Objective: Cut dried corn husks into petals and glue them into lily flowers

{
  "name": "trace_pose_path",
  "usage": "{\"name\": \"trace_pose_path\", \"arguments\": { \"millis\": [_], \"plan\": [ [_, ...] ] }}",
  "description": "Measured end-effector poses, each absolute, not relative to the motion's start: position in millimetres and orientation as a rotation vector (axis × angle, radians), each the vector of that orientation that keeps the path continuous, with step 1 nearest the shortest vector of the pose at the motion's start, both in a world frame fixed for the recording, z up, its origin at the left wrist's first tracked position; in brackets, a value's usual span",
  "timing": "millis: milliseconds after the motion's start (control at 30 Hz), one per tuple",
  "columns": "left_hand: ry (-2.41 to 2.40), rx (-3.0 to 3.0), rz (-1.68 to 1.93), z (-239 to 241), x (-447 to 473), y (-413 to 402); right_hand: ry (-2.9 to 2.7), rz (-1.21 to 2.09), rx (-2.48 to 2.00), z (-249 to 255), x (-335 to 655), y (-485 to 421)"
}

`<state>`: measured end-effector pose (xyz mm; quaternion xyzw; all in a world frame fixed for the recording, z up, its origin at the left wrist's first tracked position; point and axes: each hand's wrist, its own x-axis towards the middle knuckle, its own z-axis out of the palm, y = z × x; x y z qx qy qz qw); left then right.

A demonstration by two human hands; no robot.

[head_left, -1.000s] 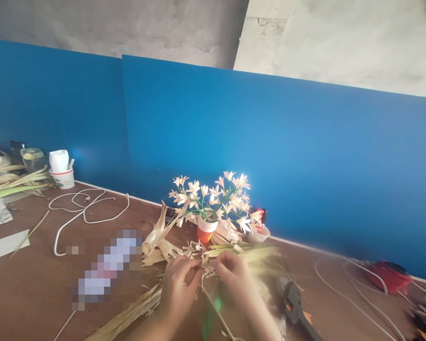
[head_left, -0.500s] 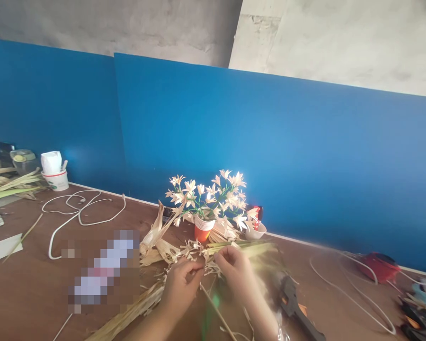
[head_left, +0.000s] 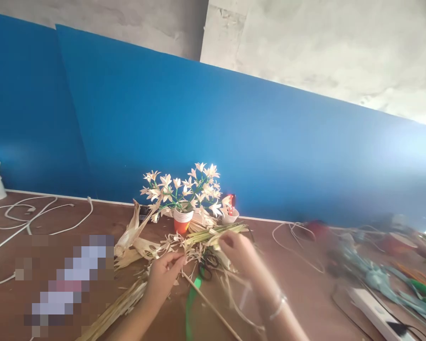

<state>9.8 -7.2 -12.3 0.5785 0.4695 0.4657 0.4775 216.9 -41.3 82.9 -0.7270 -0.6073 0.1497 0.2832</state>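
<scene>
My left hand [head_left: 165, 271] is low in the middle of the view, thumb and fingertips pinched together. Whatever it pinches is too small to make out. Above and to the right, my right hand [head_left: 236, 245] has its fingers curled in a pinch beside the husk strips [head_left: 216, 232]; its contents are hidden. Between the hands lie pale husk scraps [head_left: 173, 241] and dark-handled scissors [head_left: 209, 263]. A thin stick [head_left: 213, 305] and a green ribbon-like strip [head_left: 193, 293] run toward me. Behind stands a paper cup [head_left: 182, 221] of pale husk flowers [head_left: 188, 187] on green stems.
Dry husks [head_left: 128, 237] and a long husk bundle [head_left: 119, 310] lie left. White cables [head_left: 24, 220] loop on the brown table [head_left: 291, 303]. A small white bowl [head_left: 230, 216] stands by the blue partition [head_left: 184, 118]. Right are a power strip [head_left: 376, 312] and blurred coloured materials [head_left: 376, 274].
The view has swung right, so the table things sit further left and the power strip shows. My right hand has moved up and away from my left. The glue gun is no longer visible.
</scene>
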Motion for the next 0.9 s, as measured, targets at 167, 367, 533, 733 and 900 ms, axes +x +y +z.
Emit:
{"name": "trace_pose_path", "arguments": {
  "millis": [167, 367, 533, 733, 900],
  "plan": [
    [1.066, 1.339, 1.189, -1, 11, -8, -1.493, 0.134, -2.587, 57, 290, -83],
    [1.037, 1.067, 1.181, 3, 16, -8, -1.523, 0.009, -2.702, 11, 311, -102],
    [0.974, 0.904, 1.128, 1, 19, -8, -1.306, 0.038, -2.509, 41, 302, -98],
    [0.953, 0.808, 1.163, 1, 19, -8, -1.721, 0.195, -1.573, 45, 227, -70],
    [0.947, 0.746, 1.181, -3, 16, -1, -1.890, 0.252, -1.428, 26, 175, -44]
  ]
}}
